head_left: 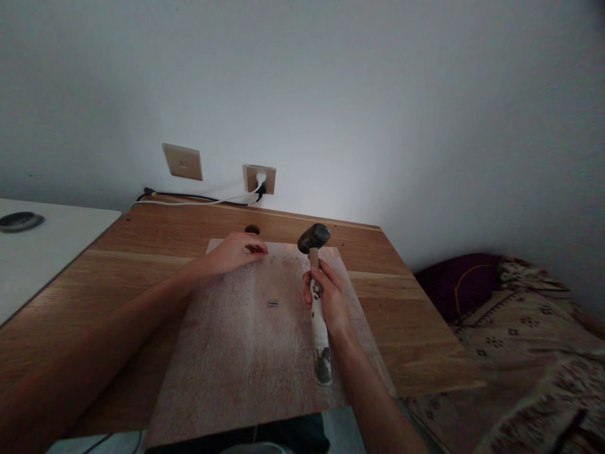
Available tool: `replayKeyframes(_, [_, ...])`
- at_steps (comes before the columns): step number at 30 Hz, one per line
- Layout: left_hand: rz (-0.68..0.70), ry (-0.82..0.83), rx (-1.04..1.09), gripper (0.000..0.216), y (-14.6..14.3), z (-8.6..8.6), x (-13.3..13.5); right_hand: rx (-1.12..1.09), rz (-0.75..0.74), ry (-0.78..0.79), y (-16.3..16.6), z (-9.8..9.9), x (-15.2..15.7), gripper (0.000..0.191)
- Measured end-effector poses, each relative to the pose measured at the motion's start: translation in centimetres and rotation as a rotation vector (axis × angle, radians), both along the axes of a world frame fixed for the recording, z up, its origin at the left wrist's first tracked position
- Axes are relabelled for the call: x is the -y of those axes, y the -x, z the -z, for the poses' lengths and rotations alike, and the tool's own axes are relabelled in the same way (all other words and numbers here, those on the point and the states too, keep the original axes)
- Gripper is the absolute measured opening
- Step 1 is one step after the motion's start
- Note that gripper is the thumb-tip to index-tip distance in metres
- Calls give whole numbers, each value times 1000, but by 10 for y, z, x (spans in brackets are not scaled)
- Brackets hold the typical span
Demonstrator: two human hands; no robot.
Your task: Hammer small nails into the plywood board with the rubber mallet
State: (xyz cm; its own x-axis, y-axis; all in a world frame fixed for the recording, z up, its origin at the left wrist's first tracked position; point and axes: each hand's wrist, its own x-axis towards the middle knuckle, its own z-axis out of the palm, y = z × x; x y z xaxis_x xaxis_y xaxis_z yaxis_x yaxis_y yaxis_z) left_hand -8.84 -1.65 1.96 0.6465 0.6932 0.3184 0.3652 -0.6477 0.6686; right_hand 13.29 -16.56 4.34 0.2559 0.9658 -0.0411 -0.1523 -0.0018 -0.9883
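My right hand (331, 293) is wrapped round the handle of a hammer (320, 340). Its dark, blunt head points up and away from me, and the handle is white with worn, dark patches. At the far left part of a thin wooden board (227, 372), my left hand (236, 251) has thumb and fingertips pressed together; whatever may be between them is too small to make out. A few small metal nails or screws (273, 304) lie mid-board. Small marks or bits show along the board's far edge, between my hands.
Under the board is a wooden desk (406, 315) with a round cable hole (252, 229). Cables (189, 203) run along the wall to a socket (268, 180). A white surface (51, 246) adjoins on the left, bearing a dark round object (21, 221). Patterned bedding (524, 334) lies right.
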Motion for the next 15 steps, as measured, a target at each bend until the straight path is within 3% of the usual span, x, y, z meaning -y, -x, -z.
replayKeyframes(15, [27, 19, -29, 15, -1, 6, 3, -14, -30, 3, 3, 1, 0, 24])
